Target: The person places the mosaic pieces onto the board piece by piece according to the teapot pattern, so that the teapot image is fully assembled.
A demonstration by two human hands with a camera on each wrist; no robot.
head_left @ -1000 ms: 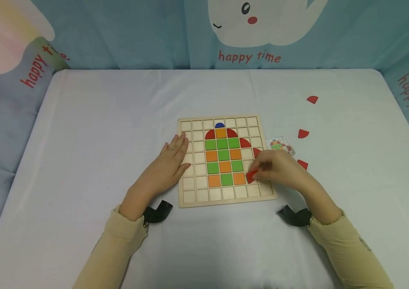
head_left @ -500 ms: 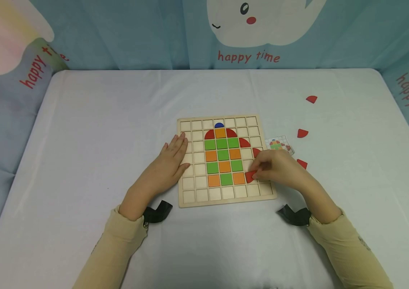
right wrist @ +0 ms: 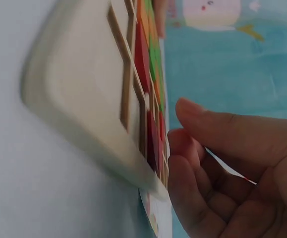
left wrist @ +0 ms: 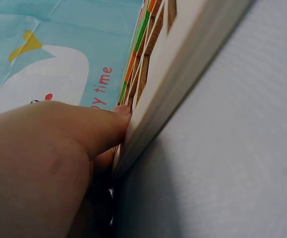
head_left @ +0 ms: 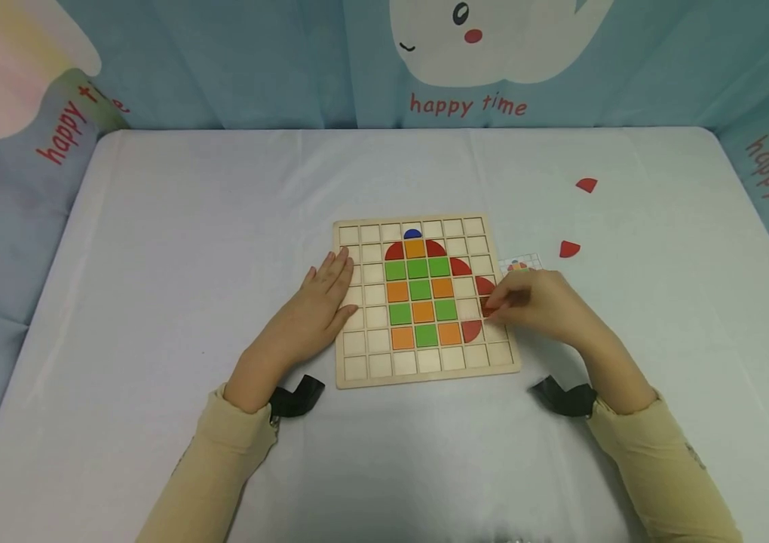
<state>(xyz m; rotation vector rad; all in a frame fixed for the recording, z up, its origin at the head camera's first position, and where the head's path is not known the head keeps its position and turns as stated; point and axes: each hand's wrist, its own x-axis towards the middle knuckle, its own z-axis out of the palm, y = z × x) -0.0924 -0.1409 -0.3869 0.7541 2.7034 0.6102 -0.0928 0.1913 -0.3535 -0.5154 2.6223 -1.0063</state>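
Observation:
A wooden grid board (head_left: 428, 363) holds green and orange squares, a blue half-round tile (head_left: 412, 234) and several red quarter-round tiles. My left hand (head_left: 310, 317) lies flat along the board's left edge, its fingers straight on the rim; in the left wrist view its thumb (left wrist: 103, 129) touches the board's side. My right hand (head_left: 537, 309) is over the right edge, fingers loosely bent, with nothing seen between thumb and fingertips in the right wrist view. Just left of it, a red quarter-round tile (head_left: 471, 331) lies in a cell. Another dark red tile (head_left: 487, 305) is partly hidden by the fingertips.
Two loose red tiles (head_left: 586, 185) (head_left: 569, 249) lie on the white tablecloth at the right. A small pattern card (head_left: 520, 263) sits beside the board, partly covered by my right hand. Blue printed curtains (head_left: 255, 68) surround the table.
My right hand has let go of the red quarter-round tile, which now lies in its cell, and has moved slightly up and right. My left hand has stayed put.

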